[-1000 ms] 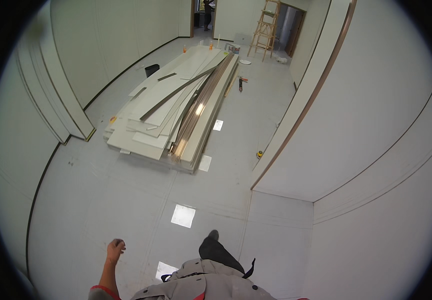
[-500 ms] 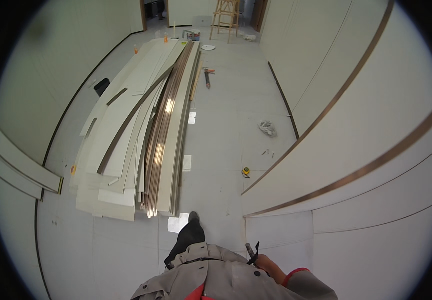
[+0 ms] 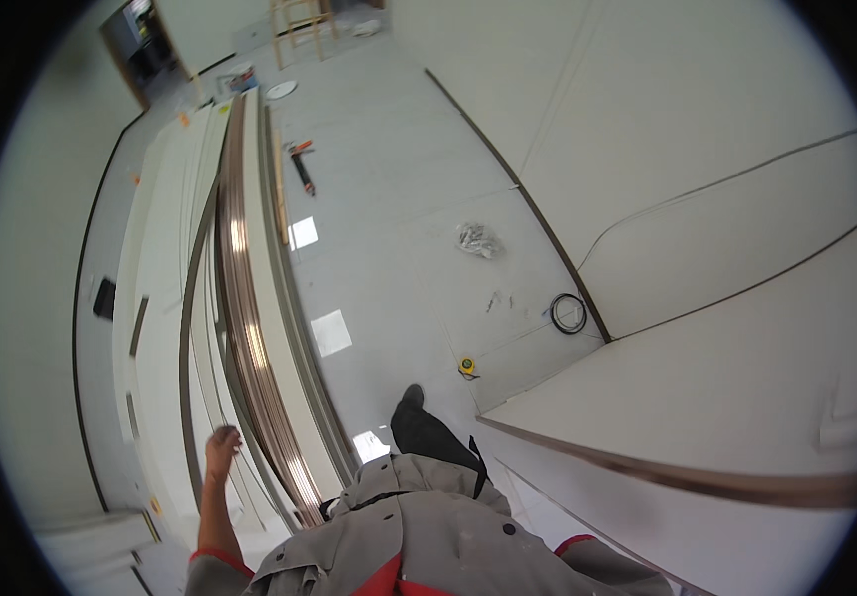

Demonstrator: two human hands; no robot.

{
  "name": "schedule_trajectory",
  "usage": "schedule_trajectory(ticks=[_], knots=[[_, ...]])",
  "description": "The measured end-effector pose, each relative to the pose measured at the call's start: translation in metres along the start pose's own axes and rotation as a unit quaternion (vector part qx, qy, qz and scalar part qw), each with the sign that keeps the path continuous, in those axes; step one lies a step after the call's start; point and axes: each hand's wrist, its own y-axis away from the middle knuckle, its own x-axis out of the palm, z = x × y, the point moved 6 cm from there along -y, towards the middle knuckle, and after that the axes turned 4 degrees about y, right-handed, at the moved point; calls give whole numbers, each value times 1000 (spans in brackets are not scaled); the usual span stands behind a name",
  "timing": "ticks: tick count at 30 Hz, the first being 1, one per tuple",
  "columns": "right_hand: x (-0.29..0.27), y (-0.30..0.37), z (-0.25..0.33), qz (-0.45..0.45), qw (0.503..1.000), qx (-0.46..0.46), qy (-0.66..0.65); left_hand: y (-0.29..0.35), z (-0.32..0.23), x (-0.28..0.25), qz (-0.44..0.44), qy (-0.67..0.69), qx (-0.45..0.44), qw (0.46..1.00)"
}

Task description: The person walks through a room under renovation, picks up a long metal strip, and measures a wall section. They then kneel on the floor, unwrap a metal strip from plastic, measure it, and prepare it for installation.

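Note:
My left hand (image 3: 222, 445) is raised over the stack at my left, its fingers loosely bent and a little blurred, with nothing visible in it. Below it lie white panels (image 3: 160, 298) and a long dark strip (image 3: 190, 338). Beside these runs a bundle of shiny bronze-coloured trim strips (image 3: 250, 338). My right hand is out of sight; only its red-edged sleeve (image 3: 602, 566) shows at the lower right. A panel with a brown edge (image 3: 667, 472) stands at my right.
On the floor are a yellow tape measure (image 3: 467, 367), a crumpled clear plastic bag (image 3: 478, 239), a coil of black cable (image 3: 568, 314) and a caulking gun (image 3: 302, 171). A wooden stepladder (image 3: 299, 30) stands at the far end, near paint cans (image 3: 240, 77).
My view has turned right and moved forward. My left hand has come into view over the stack. My right hand, earlier holding a dark-handled tool at my waist, has gone out of sight.

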Motion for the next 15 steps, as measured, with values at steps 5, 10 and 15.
schedule_trajectory(ticks=[5,10,15], knots=[[25,-47,143,-20,993,-33,-111,-94,6,61,211,-159,-104,959],[1,-57,274,-71,959,-43,-273,-231,-18,138,407,-321,-10,855],[18,-69,341,-129,895,25,-426,-412,-127,250,575,-379,324,649]])
